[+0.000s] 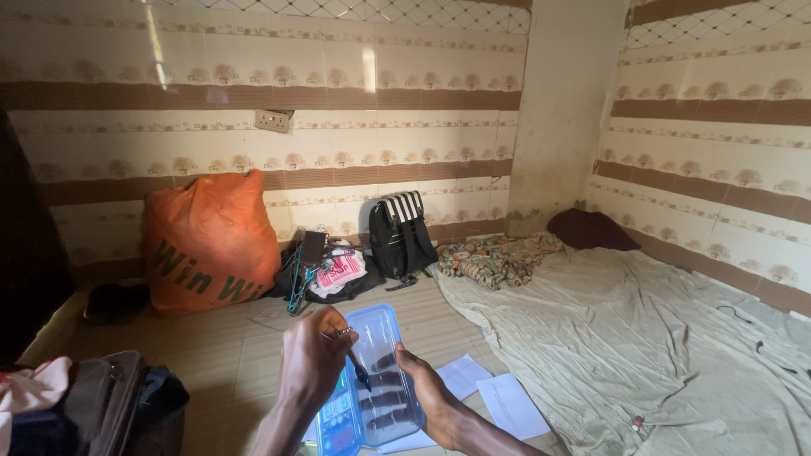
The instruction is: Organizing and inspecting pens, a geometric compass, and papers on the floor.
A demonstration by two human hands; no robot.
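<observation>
Tiled floor, orange sack far left, bedsheet right; left hand gripped a pen, right hand held the clear case.

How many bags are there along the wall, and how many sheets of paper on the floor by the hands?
Large orange sack: 1
Black backpack with striped top: 1
Black bag under pink packet: 1
White paper sheets: 2
Total: 5

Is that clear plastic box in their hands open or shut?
Open. The clear lid is swung away from the blue base, and the left hand holds a pen over it.
</observation>
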